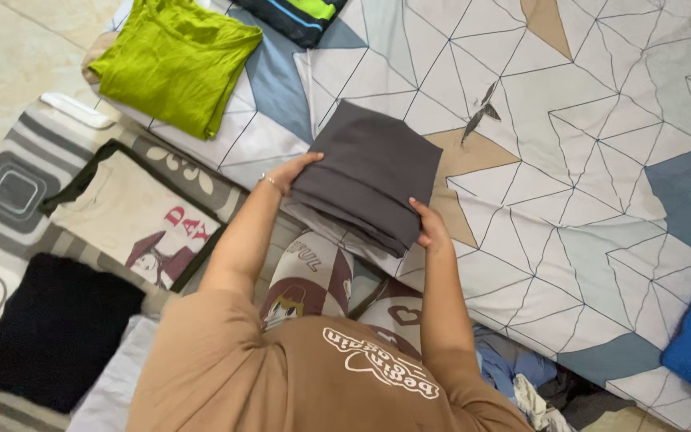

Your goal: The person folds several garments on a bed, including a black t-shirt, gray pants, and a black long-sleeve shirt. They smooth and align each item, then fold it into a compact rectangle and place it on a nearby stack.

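Patterned bedsheet (585,160); both hands (293,170) (432,228) grip folded grey garment (369,172).

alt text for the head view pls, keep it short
A person's left hand and right hand grip opposite edges of a folded dark grey garment resting on a bed sheet with a geometric pattern. A folded lime green shirt lies further up the bed; a cream printed shirt and black garment lie on the floor mat.
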